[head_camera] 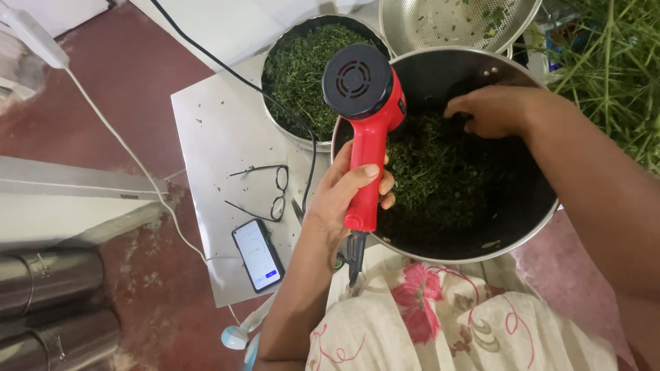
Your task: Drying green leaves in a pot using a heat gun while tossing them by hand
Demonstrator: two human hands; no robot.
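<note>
Leaves [440, 172], dark green and chopped, fill the big dark pan [529, 220] at the near edge of the white bench [220, 130]. Left hand [344, 192] has its fingers wrapped tight round the red heat gun [368, 117], nozzle aimed into the pan; right hand [491, 110] is buried in the leaves, fingers curled. I'd say don't point the air at that hand. Glasses [265, 192] and phone [258, 255] lie on the bench's left side, and the floor is reddish.

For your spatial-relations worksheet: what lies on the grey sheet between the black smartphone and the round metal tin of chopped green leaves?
In the head view, a pair of black-rimmed eyeglasses lies there, with a black cord running alongside.
</note>
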